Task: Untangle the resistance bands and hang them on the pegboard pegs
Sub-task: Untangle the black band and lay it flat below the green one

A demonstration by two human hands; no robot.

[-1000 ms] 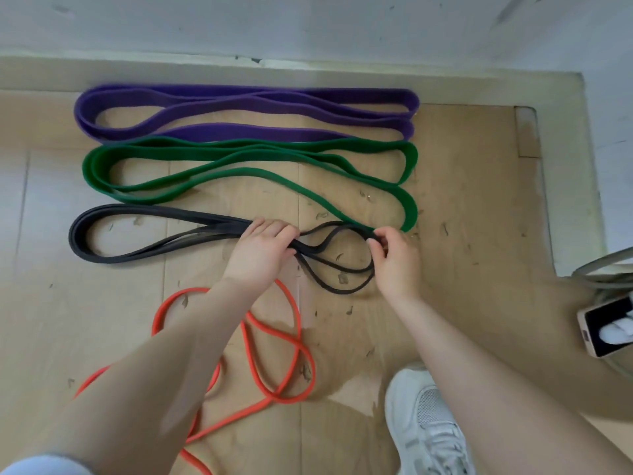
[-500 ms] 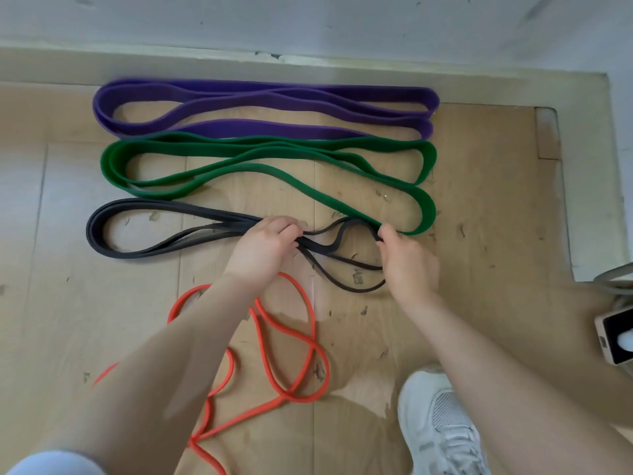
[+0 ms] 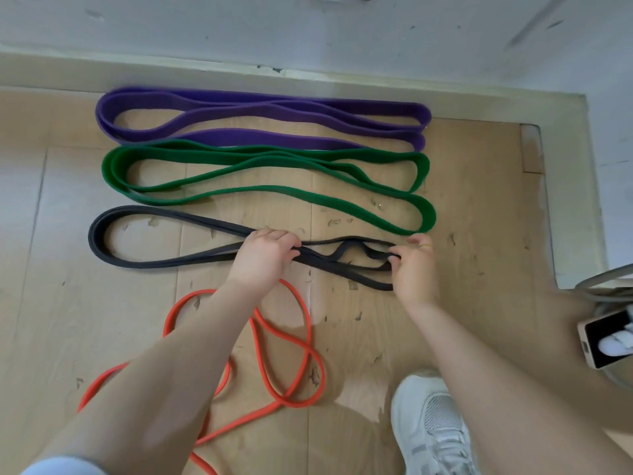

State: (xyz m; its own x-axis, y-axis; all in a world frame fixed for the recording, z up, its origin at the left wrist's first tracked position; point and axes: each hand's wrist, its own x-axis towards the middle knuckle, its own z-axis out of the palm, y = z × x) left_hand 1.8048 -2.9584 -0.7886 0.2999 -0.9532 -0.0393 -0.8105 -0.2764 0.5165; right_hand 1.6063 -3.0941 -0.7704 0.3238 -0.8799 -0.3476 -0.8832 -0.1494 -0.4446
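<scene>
Several resistance bands lie on a wooden floor. A purple band point(image 3: 260, 108) is folded flat nearest the wall, with a green band point(image 3: 274, 156) just below it. A thin black band point(image 3: 144, 265) lies lower, looped at its left end. My left hand point(image 3: 265, 253) grips its middle strands. My right hand point(image 3: 416, 265) pinches its twisted right end between fingertips. An orange band point(image 3: 294, 341) lies in loose loops below, partly under my left forearm. No pegboard is visible.
A white wall and pale baseboard point(image 3: 342, 77) run along the top. My white shoe point(image 3: 431, 426) stands at the lower right. A phone-like device point(image 3: 606, 337) and grey cable point(image 3: 603, 279) sit at the right edge.
My right hand has shifted right along the black band, stretching its twisted right end flatter. The camera has tilted up slightly, showing more wall. My left hand keeps its grip.
</scene>
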